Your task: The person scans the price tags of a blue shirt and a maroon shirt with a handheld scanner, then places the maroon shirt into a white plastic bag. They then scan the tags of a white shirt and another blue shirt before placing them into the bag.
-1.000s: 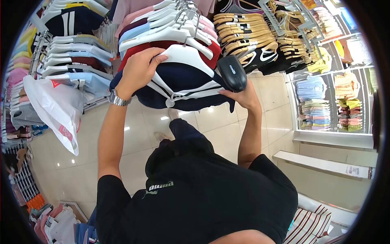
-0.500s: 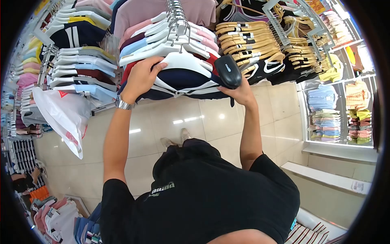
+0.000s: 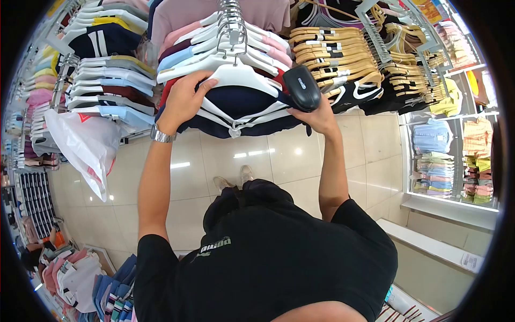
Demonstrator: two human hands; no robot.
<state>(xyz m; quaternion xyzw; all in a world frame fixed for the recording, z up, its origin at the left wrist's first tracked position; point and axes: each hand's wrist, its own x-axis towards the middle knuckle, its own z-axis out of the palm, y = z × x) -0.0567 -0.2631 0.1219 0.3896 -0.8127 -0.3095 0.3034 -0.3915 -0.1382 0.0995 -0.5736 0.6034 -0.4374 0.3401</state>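
A navy garment with white trim [image 3: 238,102] hangs on a white hanger [image 3: 236,75] at the front of the rail. My left hand [image 3: 185,99], with a silver watch at the wrist, is closed over the hanger's left shoulder, thumb on its front face. At the other shoulder, my right hand [image 3: 319,115] is wrapped round a black, rounded oblong object [image 3: 301,88] with small pale lettering. The right thumb lies right at the garment's shoulder edge. Palm and fingers of the right hand are largely hidden behind the black object.
Shirts on white hangers [image 3: 115,80] crowd a rack to the left, where a white plastic bag [image 3: 86,142] hangs. Wooden hangers [image 3: 332,51] with dark clothes fill the right rail. Wall shelving [image 3: 450,115] stands farther right. Folded clothes [image 3: 72,279] lie at lower left.
The front hanger and navy garment sit slightly lower and tipped toward me, showing more of the white trim. Both hands keep their holds, and the view has shifted a little.
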